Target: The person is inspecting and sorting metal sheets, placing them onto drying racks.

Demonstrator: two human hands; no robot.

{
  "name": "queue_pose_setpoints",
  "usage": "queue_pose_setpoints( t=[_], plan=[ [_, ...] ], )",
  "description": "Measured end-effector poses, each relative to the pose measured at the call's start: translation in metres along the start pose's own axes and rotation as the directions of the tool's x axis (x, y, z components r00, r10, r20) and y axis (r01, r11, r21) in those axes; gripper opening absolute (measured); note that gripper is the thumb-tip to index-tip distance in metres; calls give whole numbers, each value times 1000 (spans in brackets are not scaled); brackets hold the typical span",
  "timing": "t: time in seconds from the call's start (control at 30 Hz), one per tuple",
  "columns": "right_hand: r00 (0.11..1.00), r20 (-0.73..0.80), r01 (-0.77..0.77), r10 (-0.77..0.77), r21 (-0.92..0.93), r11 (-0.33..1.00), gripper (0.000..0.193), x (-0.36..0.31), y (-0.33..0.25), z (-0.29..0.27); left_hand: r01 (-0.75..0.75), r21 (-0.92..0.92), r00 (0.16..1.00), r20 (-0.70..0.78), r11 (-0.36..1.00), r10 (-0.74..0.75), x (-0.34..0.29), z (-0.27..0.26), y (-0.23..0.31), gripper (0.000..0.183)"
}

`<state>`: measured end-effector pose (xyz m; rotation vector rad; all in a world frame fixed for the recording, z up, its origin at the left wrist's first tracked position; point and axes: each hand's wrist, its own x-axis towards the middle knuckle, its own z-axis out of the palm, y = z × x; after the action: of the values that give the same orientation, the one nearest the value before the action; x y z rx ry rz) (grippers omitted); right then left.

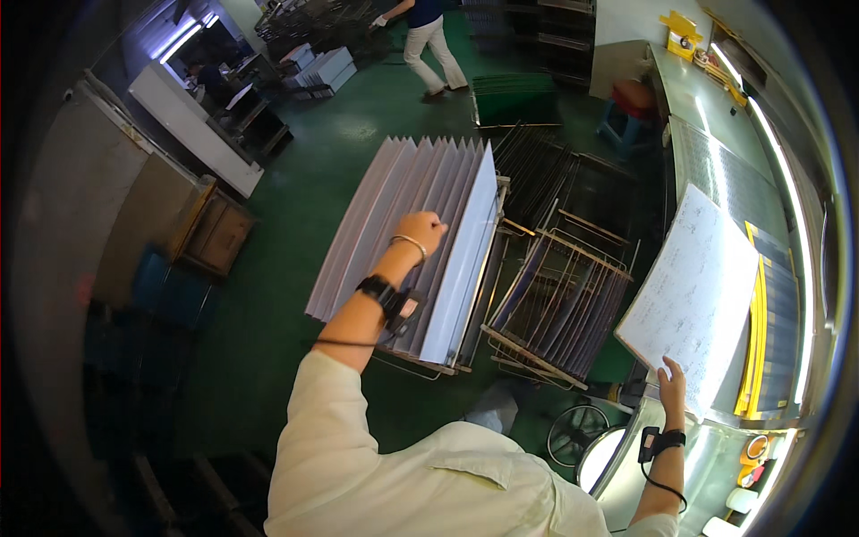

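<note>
My left hand [420, 233] is closed over a rack of upright white panels [380, 210], which stand in a close row to my left. What its fingers grip, if anything, is hidden. At my right, a large white panel [693, 295] with fine dark markings lies at a slant over the bench. My right hand [671, 387] is at its near edge, with the fingers bent around that edge. Each wrist carries a black strap with a small device and a cable.
Beside the white panels stands a wire rack [564, 309] holding dark sheets. A handwheel [577, 434] sits below the bench [707, 143]. Yellow-edged frames [769, 331] lean at the far right. Farther off are a stool [631, 103], a wooden cabinet [215, 233] and a walking person [429, 45].
</note>
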<state>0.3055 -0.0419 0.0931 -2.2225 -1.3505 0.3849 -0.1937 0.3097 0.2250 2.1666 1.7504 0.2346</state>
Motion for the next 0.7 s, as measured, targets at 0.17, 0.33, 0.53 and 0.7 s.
queue_pose_setpoints(
  t=[0.17, 0.33, 0.53, 0.7],
  plan=[
    [990, 141, -63, 30, 239, 969, 28, -51, -30, 16, 76, 191, 989, 108, 979, -98, 31, 54, -17, 32],
    [954, 160, -292, 252, 321, 901, 26, -121, -56, 3, 94, 325, 949, 256, 941, -183, 46, 73, -21, 33],
    [932, 138, -361, 335, 283, 889, 23, -150, -49, 20, 43, 316, 980, 171, 948, -101, 60, 82, -41, 29],
    [964, 139, -260, 227, 309, 915, 21, -116, -73, 29, -191, 63, 980, -38, 980, 193, 66, -17, -31, 28]
  ],
)
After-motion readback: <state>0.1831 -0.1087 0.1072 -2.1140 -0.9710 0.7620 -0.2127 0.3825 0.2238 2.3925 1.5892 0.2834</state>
